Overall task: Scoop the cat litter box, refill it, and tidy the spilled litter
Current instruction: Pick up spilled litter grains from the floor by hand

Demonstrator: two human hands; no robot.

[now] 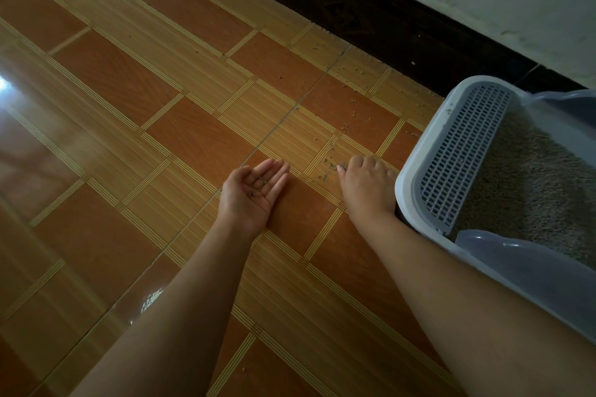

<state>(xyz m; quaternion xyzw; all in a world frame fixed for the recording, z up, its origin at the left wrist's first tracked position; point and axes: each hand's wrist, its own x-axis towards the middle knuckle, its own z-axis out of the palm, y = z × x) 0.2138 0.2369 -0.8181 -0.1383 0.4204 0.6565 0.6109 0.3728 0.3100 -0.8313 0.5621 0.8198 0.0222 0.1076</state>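
A white litter box (407, 184) with a grey slotted step (464, 151) stands at the right, filled with beige litter (529, 177). Spilled litter grains (329, 167) lie scattered on the tiled floor to its left. My left hand (251, 193) rests palm up on the floor, fingers apart, with a few grains lying in the palm. My right hand (364, 180) is palm down beside the box's corner, its fingertips pinched on grains at the floor.
More loose grains (351, 74) dot the floor toward the dark baseboard (371, 6) under the white wall. A translucent grey cover (529, 264) rims the box near my right forearm. Glossy orange and tan tiles (129, 138) stretch to the left.
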